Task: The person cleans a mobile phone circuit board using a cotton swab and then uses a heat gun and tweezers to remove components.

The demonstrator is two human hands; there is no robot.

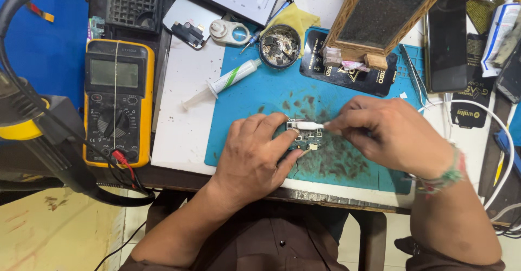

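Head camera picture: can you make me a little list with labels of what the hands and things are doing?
left hand: presses down on a small circuit board, holding it on the blue mat
right hand: pinches a white plug at the board's top edge
cable: white, loops off to the right side
syringe: lies up-left of the hands, half on the mat
multimeter: yellow, far left, with a red lead
round dish: above the hands, full of tiny parts
tweezers: on the mat's right edge

This is a repair workshop for small electronics. A yellow box-shaped meter with a dial (118, 102), a stained blue rubber work mat (255, 108) and a dark flat phone (446, 44) crowd the table.
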